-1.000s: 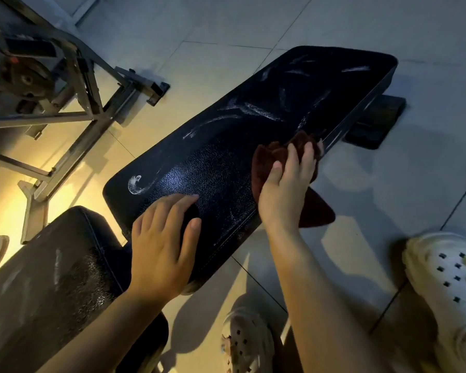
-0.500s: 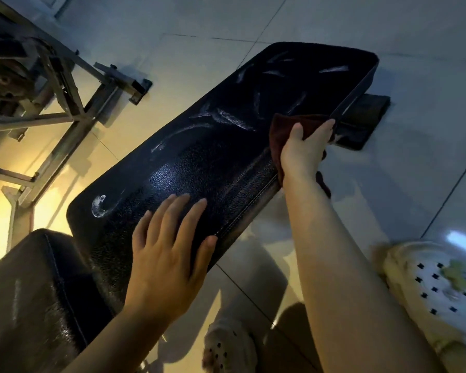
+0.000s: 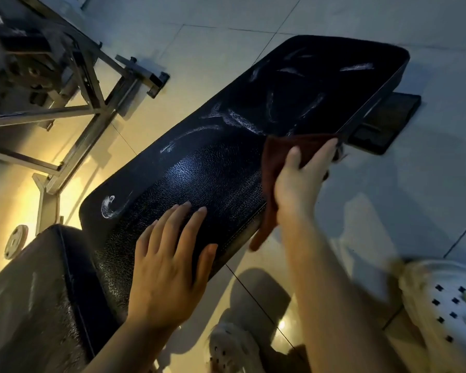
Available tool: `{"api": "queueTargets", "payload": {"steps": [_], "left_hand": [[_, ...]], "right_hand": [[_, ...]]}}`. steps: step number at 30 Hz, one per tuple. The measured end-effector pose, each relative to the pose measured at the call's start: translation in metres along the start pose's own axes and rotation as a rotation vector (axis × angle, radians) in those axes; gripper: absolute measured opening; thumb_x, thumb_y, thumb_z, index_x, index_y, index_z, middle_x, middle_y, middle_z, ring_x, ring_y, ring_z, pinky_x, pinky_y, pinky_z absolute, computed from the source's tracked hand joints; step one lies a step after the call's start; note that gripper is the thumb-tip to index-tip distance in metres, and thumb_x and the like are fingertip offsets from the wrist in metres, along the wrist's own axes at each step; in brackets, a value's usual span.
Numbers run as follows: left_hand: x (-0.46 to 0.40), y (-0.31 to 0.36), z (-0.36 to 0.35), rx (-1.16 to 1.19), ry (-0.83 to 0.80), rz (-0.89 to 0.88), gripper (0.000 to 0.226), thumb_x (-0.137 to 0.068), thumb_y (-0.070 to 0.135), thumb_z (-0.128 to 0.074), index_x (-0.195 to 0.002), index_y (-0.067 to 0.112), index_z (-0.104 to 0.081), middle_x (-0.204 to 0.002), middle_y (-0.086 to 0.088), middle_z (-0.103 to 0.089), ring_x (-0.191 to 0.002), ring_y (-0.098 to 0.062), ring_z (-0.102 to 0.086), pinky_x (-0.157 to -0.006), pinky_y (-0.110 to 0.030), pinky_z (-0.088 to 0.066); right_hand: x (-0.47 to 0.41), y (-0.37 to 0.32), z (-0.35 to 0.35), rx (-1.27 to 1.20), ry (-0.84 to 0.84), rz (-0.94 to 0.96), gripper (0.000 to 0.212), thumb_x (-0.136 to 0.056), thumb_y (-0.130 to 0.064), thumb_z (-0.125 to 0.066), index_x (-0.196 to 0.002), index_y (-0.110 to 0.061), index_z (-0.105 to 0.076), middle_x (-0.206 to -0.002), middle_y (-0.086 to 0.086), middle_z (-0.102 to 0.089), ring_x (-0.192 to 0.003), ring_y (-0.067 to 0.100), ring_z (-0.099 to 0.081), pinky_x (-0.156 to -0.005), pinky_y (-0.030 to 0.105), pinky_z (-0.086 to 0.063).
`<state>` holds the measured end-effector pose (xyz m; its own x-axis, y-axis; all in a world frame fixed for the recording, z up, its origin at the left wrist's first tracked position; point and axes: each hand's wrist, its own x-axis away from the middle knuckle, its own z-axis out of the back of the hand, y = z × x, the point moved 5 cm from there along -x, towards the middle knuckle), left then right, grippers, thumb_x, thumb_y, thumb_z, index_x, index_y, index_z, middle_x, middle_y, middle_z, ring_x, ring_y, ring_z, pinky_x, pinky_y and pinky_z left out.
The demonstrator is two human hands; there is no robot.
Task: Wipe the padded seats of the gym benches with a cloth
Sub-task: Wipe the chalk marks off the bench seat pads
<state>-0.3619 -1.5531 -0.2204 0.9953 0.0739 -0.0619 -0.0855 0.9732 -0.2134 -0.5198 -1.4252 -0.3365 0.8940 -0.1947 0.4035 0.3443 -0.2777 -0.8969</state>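
Head view, looking down on a long black padded bench seat (image 3: 226,168) that runs diagonally from lower left to upper right above a pale tiled floor (image 3: 388,211). White smear marks (image 3: 240,119) streak the far half of the seat, and a curled white mark lies near its near left corner. The right hand (image 3: 299,179) presses a dark reddish-brown cloth (image 3: 283,149) against the seat's right edge, about midway along its length. The fingers lie fairly straight over the cloth, pointing toward the far end; whether the thumb curls beneath it cannot be told. The cloth lies under and ahead of the fingers, and one corner hangs below the wrist, past the seat's side. The left hand (image 3: 167,262) rests flat on the near end of the same seat, fingers spread and straight, holding nothing. A second black pad (image 3: 33,297) adjoins the seat at lower left. A metal frame (image 3: 73,84) stands at upper left, a small weight plate (image 3: 16,240) lies on the floor at left, and two pale perforated clogs (image 3: 449,305) appear at the bottom.
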Motion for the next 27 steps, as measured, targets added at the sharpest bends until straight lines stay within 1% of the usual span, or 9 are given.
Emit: {"api": "queueTargets", "payload": {"steps": [2,3,7,10,14,17,21,25,27], "left_hand": [[-0.003,0.0,-0.001,-0.008,0.001,-0.004,0.052,-0.098,0.047,-0.029,-0.141,0.018,-0.04,-0.142,-0.011,-0.047,-0.134,-0.028,-0.037,-0.107,-0.045,-0.025],[-0.003,-0.001,-0.003,-0.021,0.001,-0.005,0.052,-0.098,0.047,-0.029,-0.14,0.018,-0.041,-0.142,-0.012,-0.047,-0.134,-0.028,-0.037,-0.106,-0.045,-0.026],[-0.004,0.003,-0.001,-0.039,-0.017,-0.006,0.053,-0.1,0.049,-0.024,-0.138,0.018,-0.043,-0.142,-0.013,-0.047,-0.131,-0.029,-0.039,-0.104,-0.045,-0.029],[-0.005,0.003,-0.001,-0.061,-0.043,0.004,0.053,-0.1,0.048,-0.024,-0.139,0.018,-0.043,-0.143,-0.013,-0.046,-0.13,-0.029,-0.04,-0.103,-0.043,-0.028],[-0.002,0.004,-0.001,-0.068,-0.028,-0.009,0.052,-0.1,0.048,-0.025,-0.138,0.017,-0.045,-0.145,-0.012,-0.041,-0.128,-0.029,-0.04,-0.101,-0.038,-0.028],[-0.003,0.005,0.001,-0.063,-0.008,-0.005,0.052,-0.101,0.049,-0.023,-0.137,0.018,-0.044,-0.146,-0.013,-0.038,-0.128,-0.029,-0.039,-0.1,-0.038,-0.028],[-0.005,0.005,-0.001,-0.065,-0.026,0.006,0.053,-0.101,0.05,-0.022,-0.137,0.018,-0.044,-0.146,-0.013,-0.038,-0.128,-0.03,-0.038,-0.101,-0.039,-0.027],[-0.002,0.004,-0.002,-0.066,-0.027,0.004,0.053,-0.1,0.049,-0.023,-0.137,0.017,-0.045,-0.145,-0.014,-0.041,-0.127,-0.032,-0.041,-0.099,-0.042,-0.032],[-0.002,0.005,-0.002,-0.063,-0.027,0.011,0.054,-0.1,0.049,-0.023,-0.137,0.017,-0.045,-0.145,-0.014,-0.042,-0.127,-0.032,-0.042,-0.098,-0.043,-0.035]], "right_hand": [[-0.034,-0.005,0.008,0.039,0.055,-0.027,0.069,-0.104,-0.024,-0.04,-0.156,-0.014,0.004,-0.164,0.004,-0.005,-0.15,0.019,-0.012,-0.122,0.035,-0.016],[-0.04,-0.007,0.011,0.056,0.073,-0.027,0.067,-0.104,-0.025,-0.039,-0.156,-0.013,0.003,-0.164,0.005,-0.006,-0.15,0.019,-0.012,-0.122,0.037,-0.016],[0.007,0.004,0.006,0.02,0.028,0.037,0.067,-0.102,-0.035,-0.039,-0.156,-0.016,-0.004,-0.163,0.006,-0.016,-0.147,0.02,-0.022,-0.119,0.036,-0.027],[0.072,0.014,-0.004,0.009,-0.016,0.105,0.07,-0.098,-0.043,-0.036,-0.155,-0.023,-0.002,-0.161,0.005,-0.017,-0.142,0.016,-0.031,-0.108,0.02,-0.037],[0.081,0.018,-0.014,-0.035,-0.064,0.117,0.07,-0.097,-0.043,-0.037,-0.151,-0.031,0.006,-0.163,0.006,-0.008,-0.146,0.021,-0.026,-0.108,0.041,-0.044],[0.024,0.015,-0.008,-0.067,-0.023,0.087,0.076,-0.099,-0.036,-0.042,-0.156,-0.019,0.005,-0.164,0.008,-0.004,-0.149,0.025,-0.017,-0.116,0.046,-0.033],[-0.048,-0.001,0.011,0.032,0.055,0.019,0.07,-0.104,-0.027,-0.042,-0.156,-0.012,0.003,-0.164,0.007,-0.001,-0.15,0.021,-0.006,-0.122,0.035,-0.012],[-0.02,0.008,0.007,0.033,0.01,0.057,0.07,-0.103,-0.039,-0.037,-0.156,-0.015,0.001,-0.164,0.005,-0.003,-0.15,0.019,-0.009,-0.122,0.04,-0.017],[0.029,0.022,0.0,-0.015,-0.034,0.069,0.07,-0.1,-0.047,-0.033,-0.156,-0.021,0.001,-0.164,0.003,-0.005,-0.149,0.018,-0.014,-0.118,0.029,-0.026]]}}
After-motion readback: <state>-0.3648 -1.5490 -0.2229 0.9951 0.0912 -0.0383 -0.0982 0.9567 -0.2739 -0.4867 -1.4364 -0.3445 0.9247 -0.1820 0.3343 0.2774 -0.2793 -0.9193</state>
